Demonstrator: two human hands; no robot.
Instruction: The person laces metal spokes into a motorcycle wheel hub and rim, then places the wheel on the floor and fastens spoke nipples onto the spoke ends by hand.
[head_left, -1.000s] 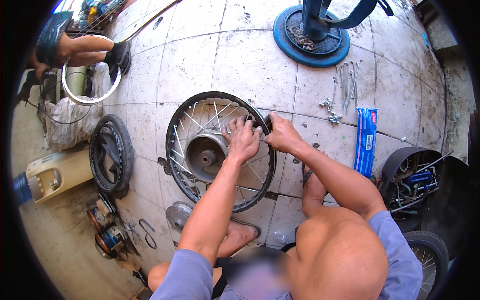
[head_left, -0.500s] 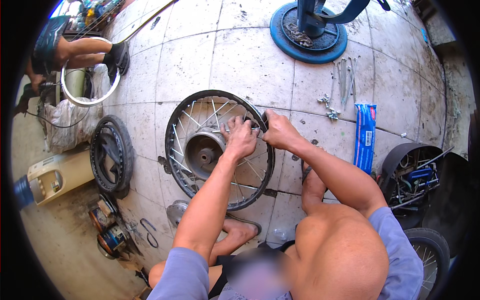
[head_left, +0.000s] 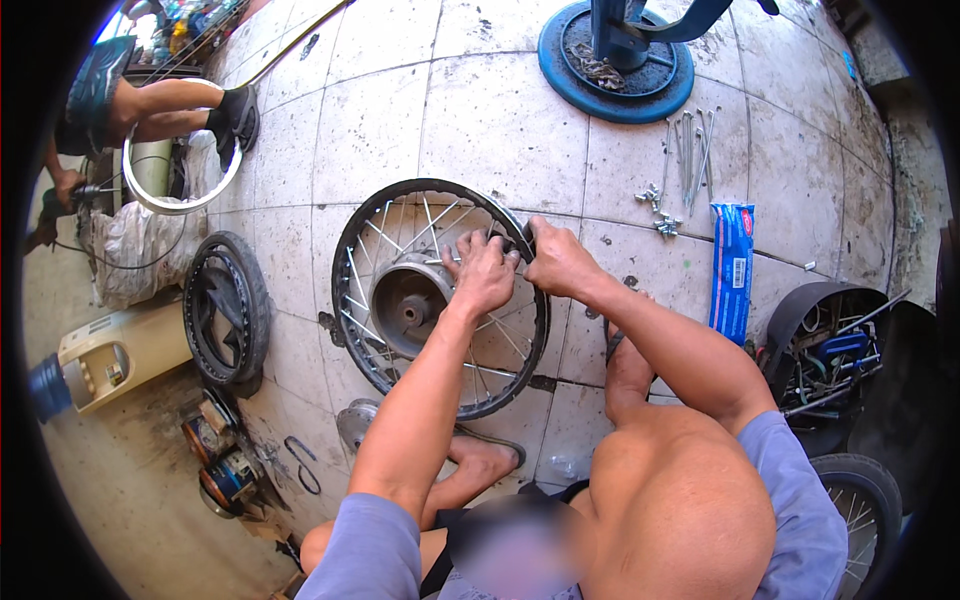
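The wheel [head_left: 410, 314] lies on the floor [head_left: 500, 120], left hand [head_left: 484, 277] over its spokes [head_left: 429, 222], right hand [head_left: 560, 263] at the rim [head_left: 341, 290]; I cannot tell what either grip holds. Spoke fitting, likely; next needs steady alignment.

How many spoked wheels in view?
2. One spoked wheel lies mid-picture, at the left hand and right hand; the other wheel is at lower right, partly hidden by the right sleeve. More could be hidden.

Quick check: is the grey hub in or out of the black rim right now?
In: the grey hub sits within the black rim's circle, with silvery spokes running between them.
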